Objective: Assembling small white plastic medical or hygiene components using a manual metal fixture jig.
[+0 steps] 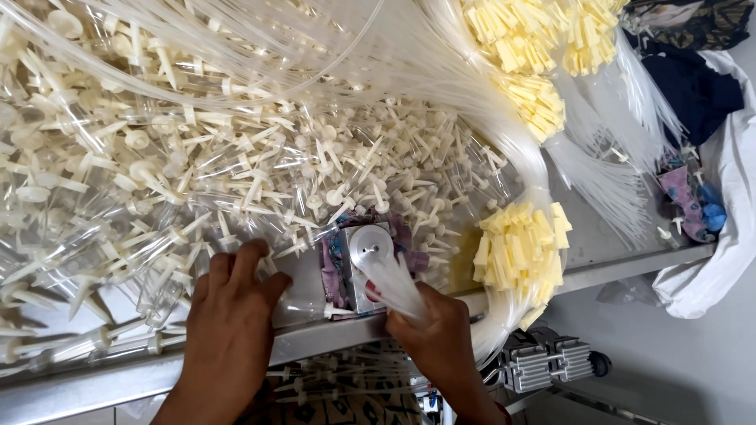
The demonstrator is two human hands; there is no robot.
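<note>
Metal disc: silver and round, we are taking this small disc [371, 244] on its cloth-wrapped block as our landmark, near the front edge of the steel table [622, 264].
Right hand: our right hand [438, 334] is closing around a bundle of clear thin tubes [398, 287], just below and right of the disc, and the bundle's tip is meeting the disc.
Left hand: our left hand [228, 315] is lying palm down, left of the disc, fingers curled over the pile of cream plastic spikes [197, 157]; we cannot tell whether it is gripping one.
Pile: the spikes with clear chambers are spreading left of and above the disc.
Yellow caps: a cluster of yellow caps [521, 252] is sitting just right of the disc, with more of them [535, 47] far above it.
Tubing: long clear tubing [488, 118] is arching above the disc and down to the caps at its right.
</note>
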